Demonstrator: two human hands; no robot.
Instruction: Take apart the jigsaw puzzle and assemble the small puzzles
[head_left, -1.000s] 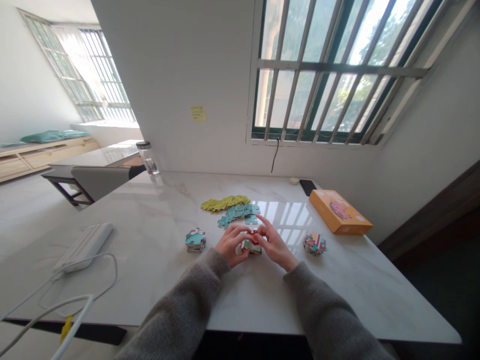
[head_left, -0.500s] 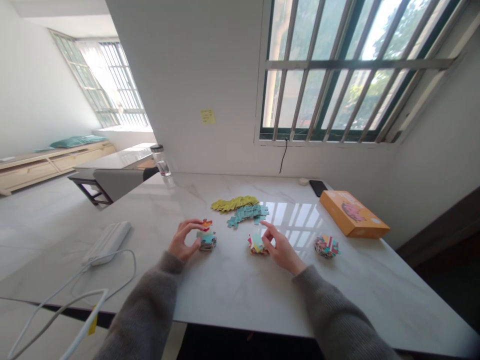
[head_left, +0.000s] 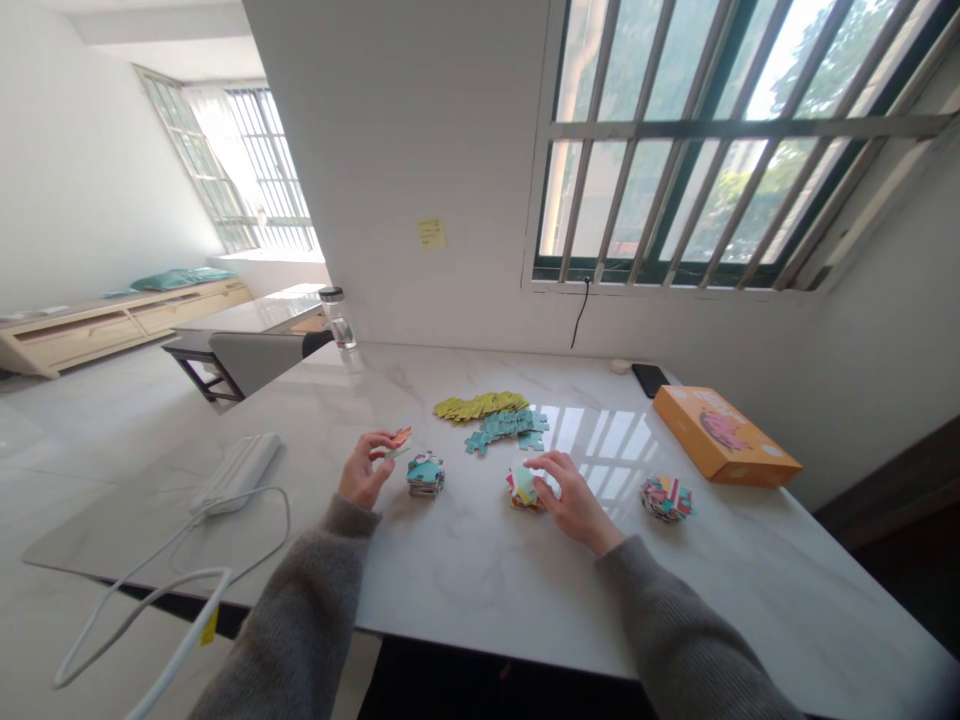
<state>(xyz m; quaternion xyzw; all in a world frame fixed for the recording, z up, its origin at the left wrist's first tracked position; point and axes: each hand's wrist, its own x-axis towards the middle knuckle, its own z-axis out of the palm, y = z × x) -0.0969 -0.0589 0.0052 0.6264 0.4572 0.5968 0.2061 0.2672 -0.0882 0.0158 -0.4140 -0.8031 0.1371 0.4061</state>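
My left hand (head_left: 364,471) is raised above the marble table, pinching a small orange and red jigsaw piece (head_left: 400,440) between its fingertips. Just right of it sits a low stack of jigsaw pieces (head_left: 425,475). My right hand (head_left: 574,497) lies against a second stack of multicoloured pieces (head_left: 523,488), its fingers curled over that stack's right side. A third stack (head_left: 666,499) lies further right. Beyond the hands are a loose band of yellow pieces (head_left: 480,405) and a group of teal pieces (head_left: 506,429).
The white marble table (head_left: 465,590) holds an orange box (head_left: 724,436) at the right, a black phone (head_left: 649,380) behind it, and a white corded device (head_left: 238,473) at the left. A glass water bottle (head_left: 338,318) stands at the far corner.
My left hand has moved left off the stack, carrying a small piece. My right hand has closed in over the middle stack. The whole view has shifted slightly.
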